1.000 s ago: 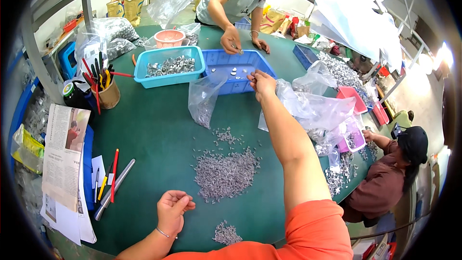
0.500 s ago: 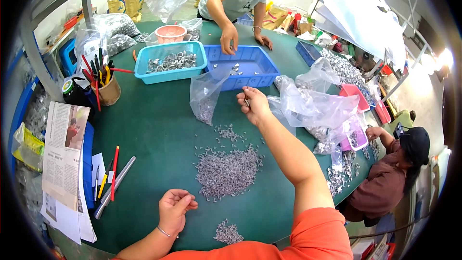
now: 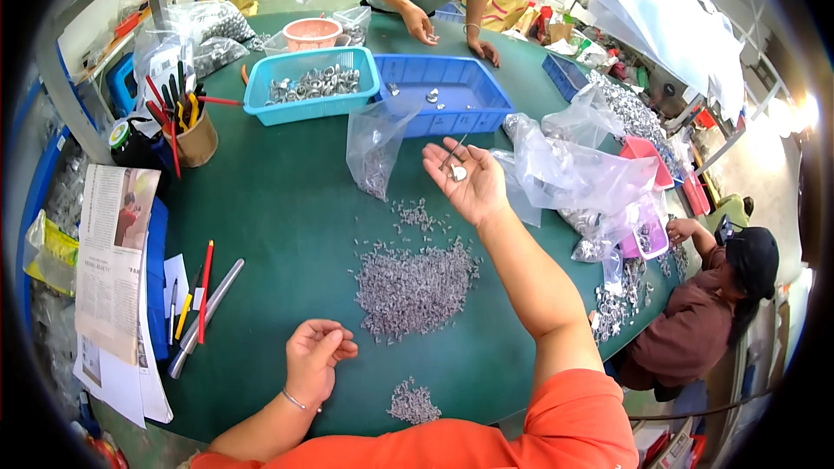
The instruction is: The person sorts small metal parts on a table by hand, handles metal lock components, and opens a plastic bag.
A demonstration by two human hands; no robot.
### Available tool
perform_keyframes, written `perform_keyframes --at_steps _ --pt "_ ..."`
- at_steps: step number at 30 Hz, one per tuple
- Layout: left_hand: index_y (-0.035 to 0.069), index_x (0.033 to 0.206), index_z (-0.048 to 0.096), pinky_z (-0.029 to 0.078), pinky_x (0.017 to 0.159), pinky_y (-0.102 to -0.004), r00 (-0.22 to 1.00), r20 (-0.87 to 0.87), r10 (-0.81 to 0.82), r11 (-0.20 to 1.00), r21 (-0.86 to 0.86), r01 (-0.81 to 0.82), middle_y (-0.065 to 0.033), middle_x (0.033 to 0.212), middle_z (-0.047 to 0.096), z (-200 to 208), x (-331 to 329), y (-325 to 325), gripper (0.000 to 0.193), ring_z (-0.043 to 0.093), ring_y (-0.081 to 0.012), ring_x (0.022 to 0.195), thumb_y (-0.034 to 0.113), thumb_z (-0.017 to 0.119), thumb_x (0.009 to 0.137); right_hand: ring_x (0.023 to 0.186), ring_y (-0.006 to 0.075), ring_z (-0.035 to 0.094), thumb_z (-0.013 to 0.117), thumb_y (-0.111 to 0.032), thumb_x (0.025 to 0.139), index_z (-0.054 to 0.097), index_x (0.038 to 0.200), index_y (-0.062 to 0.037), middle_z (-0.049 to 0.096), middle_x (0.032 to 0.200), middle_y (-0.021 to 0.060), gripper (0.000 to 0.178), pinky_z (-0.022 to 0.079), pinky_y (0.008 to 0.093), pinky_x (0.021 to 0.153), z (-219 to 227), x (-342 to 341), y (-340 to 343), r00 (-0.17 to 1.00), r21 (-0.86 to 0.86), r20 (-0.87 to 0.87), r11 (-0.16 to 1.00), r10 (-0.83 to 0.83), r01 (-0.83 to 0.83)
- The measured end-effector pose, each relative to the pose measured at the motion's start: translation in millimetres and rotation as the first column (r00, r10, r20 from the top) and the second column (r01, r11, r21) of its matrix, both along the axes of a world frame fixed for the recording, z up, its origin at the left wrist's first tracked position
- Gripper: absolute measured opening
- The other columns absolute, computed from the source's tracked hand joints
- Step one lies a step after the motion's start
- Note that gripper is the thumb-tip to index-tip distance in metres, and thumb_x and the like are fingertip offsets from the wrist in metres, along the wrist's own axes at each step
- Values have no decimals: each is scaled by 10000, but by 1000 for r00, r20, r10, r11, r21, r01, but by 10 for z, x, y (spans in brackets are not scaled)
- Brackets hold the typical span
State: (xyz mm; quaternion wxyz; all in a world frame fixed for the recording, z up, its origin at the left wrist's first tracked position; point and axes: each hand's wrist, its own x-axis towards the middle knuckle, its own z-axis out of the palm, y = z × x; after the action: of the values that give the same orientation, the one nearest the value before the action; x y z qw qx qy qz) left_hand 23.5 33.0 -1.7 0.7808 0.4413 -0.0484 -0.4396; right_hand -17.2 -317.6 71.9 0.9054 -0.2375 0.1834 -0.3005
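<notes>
My right hand (image 3: 479, 195) is stretched out palm up, fingers spread, in front of the blue tray (image 3: 460, 124). A small shiny silver piece (image 3: 457, 173) rests on its palm, and a thin dark metal rod (image 3: 453, 154) lies across its fingers. My left hand (image 3: 314, 358) hovers low over the table with curled fingers, thumb close to the forefinger; anything inside is hidden. Between the hands spreads a pile of tiny grey parts (image 3: 413, 288). A smaller pile (image 3: 413, 402) lies close to my body. Several silver pieces (image 3: 432, 95) are in the blue tray.
A teal basket (image 3: 304, 111) of metal pieces stands left of the tray, near a clear bag (image 3: 375, 161). Pens (image 3: 206, 291), a tool cup (image 3: 195, 143) and newspaper (image 3: 113, 252) are at left. Plastic bags (image 3: 582, 175) crowd the right. Two co-workers are at the table's far and right sides.
My right hand has turned palm up and its fingers have opened, showing the silver piece. The far co-worker's hand has drawn back from over the tray. My left hand keeps its pose.
</notes>
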Motion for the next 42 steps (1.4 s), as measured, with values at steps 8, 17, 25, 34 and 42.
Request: perform_keyframes --at_steps 8,17,25,34,42 --pt "-4 1028 584 594 715 -341 1000 -18 -9 1000 -11 9 -139 934 682 -9 7 -8 106 692 -214 770 31 608 930 1331 442 403 377 165 623 472 1116 25 451 1341 302 521 322 552 1162 -70 -202 66 973 -77 211 994 98 -83" --pt "-5 1032 589 590 716 -335 1000 -13 -11 1000 -12 11 -142 933 684 5 6 -1 113 693 -220 772 35 610 929 1278 359 495 542 70 927 507 1060 -12 494 1321 256 161 424 447 1113 -257 -268 141 986 -337 97 937 136 -97" --pt "-4 1039 584 588 724 -336 1000 -9 -27 1000 -11 27 -141 945 680 7 0 0 120 692 -218 786 38 607 930 672 150 627 600 -173 982 556 1197 -47 674 1020 161 253 529 262 544 -390 -435 209 957 -376 -24 885 288 -276" --pt "-4 1044 587 587 732 -337 1000 -17 -22 1000 -10 22 -142 942 680 -6 -2 11 118 692 -216 793 27 598 931 515 77 365 398 -495 1021 563 1182 -24 580 813 60 524 315 216 462 -325 -564 468 934 -198 38 919 356 -342" --pt "-9 1047 595 585 741 -334 999 -24 -38 999 -13 37 -136 941 680 25 15 -25 128 690 -217 797 16 612 922 526 82 380 405 -407 1050 551 1150 -40 581 790 71 407 318 236 487 -307 -556 867 915 -304 -49 866 401 -397"
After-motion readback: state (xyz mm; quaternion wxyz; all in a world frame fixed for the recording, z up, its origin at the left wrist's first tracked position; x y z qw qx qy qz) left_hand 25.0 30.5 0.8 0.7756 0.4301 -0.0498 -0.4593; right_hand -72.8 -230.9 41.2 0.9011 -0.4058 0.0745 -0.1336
